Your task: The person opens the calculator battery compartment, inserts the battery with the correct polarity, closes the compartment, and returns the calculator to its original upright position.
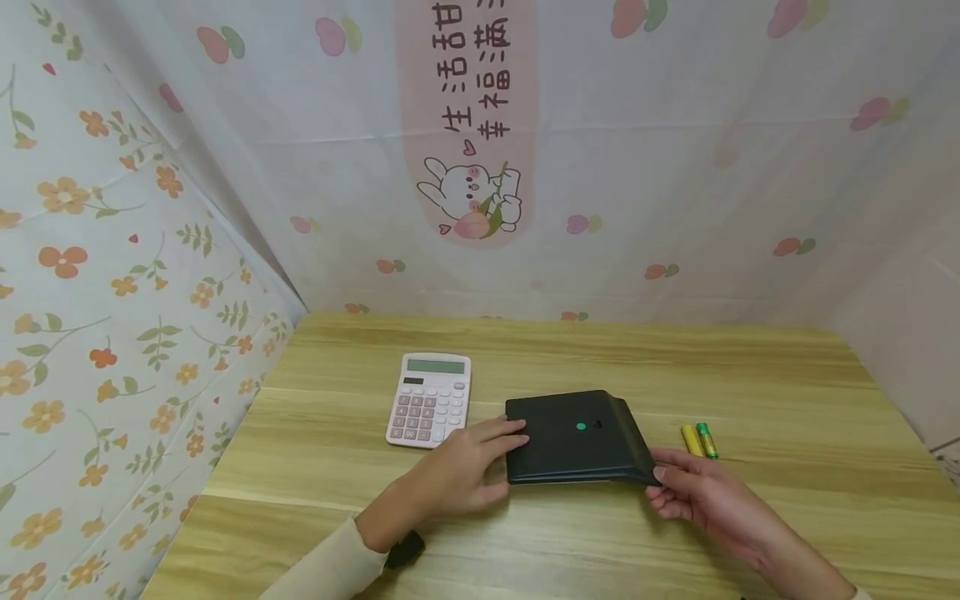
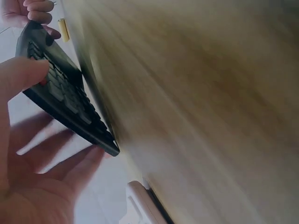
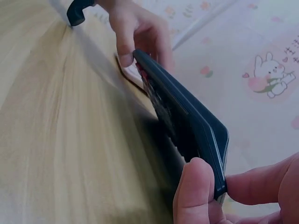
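Observation:
A black calculator [image 1: 555,442] is held face down between both hands, its back with a green dot and a small slot turned up. My left hand [image 1: 467,471] grips its left end; in the left wrist view the thumb [image 2: 35,72] lies over the keys and the fingers are on the back. At the raised display end, my right hand [image 1: 697,492] pinches the corner between thumb and fingers. Tilted, the black calculator [image 3: 182,109] hangs close over the table in the right wrist view, keys facing the wood.
A white and pink calculator [image 1: 455,387] lies face up behind my left hand. Just beyond the right hand are a yellow battery [image 1: 692,440] and a green and gold battery [image 1: 707,440]. Patterned cloths hang along the wood-grain table's [image 1: 585,533] back and left sides.

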The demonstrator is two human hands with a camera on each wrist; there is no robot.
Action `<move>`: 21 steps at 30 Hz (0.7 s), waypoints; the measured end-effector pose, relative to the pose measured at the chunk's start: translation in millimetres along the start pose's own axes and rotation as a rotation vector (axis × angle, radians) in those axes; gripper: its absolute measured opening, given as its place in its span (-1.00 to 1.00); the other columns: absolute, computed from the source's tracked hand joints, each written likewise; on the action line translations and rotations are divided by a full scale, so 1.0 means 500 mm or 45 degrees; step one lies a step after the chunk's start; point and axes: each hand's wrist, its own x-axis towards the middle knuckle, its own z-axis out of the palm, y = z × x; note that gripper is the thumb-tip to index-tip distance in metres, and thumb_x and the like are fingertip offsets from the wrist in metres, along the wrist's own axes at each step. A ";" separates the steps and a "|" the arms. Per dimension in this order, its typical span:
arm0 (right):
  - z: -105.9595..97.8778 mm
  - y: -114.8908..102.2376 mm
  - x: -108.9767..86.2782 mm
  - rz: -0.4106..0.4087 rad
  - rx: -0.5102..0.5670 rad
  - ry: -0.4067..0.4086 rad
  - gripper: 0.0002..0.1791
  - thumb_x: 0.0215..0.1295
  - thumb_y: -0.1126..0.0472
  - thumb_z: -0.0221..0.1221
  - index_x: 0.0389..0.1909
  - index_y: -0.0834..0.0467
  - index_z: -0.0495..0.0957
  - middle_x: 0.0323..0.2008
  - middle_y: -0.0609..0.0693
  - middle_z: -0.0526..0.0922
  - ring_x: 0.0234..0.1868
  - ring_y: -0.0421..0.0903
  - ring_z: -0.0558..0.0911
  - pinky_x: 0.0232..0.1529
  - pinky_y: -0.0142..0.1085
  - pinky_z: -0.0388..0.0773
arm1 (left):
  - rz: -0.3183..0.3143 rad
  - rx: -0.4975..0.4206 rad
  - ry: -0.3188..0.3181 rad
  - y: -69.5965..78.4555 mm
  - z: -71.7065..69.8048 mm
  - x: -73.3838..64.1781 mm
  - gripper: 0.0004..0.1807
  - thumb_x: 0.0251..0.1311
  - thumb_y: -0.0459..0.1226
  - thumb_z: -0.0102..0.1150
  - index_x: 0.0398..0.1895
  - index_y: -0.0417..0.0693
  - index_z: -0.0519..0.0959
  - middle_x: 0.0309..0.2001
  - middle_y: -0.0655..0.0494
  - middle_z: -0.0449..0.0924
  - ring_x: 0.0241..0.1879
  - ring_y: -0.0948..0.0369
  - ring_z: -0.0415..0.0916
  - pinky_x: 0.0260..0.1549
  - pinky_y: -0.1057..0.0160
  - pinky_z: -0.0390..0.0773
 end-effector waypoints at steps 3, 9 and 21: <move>0.001 0.005 0.001 0.009 -0.016 -0.005 -0.19 0.77 0.30 -0.05 0.57 0.73 -0.32 -0.11 0.11 0.71 -0.12 -0.12 0.73 -0.05 -0.32 0.73 | -0.164 -0.054 -0.100 0.004 0.000 0.002 -0.23 0.34 -0.10 0.48 0.51 -0.30 0.52 0.57 -0.31 0.39 0.45 -0.10 0.53 0.33 0.07 0.58; 0.005 0.010 0.004 0.047 -0.053 0.007 -0.18 0.73 0.32 -0.04 0.58 0.70 -0.32 -0.11 0.13 0.72 -0.11 -0.10 0.74 -0.04 -0.28 0.74 | -0.376 -0.122 -0.219 0.012 0.001 0.014 -0.08 0.35 0.07 0.49 0.60 -0.27 0.43 0.63 -0.34 0.26 0.48 -0.14 0.48 0.34 0.05 0.58; 0.039 -0.001 0.007 0.090 -0.275 0.217 -0.31 0.66 0.31 0.00 0.50 0.76 0.02 0.08 0.33 0.69 -0.14 0.09 0.81 -0.08 -0.11 0.80 | -0.452 -0.037 -0.358 0.024 -0.006 0.035 -0.17 0.36 -0.03 0.49 0.55 -0.31 0.49 0.60 -0.29 0.34 0.50 -0.11 0.46 0.39 0.04 0.53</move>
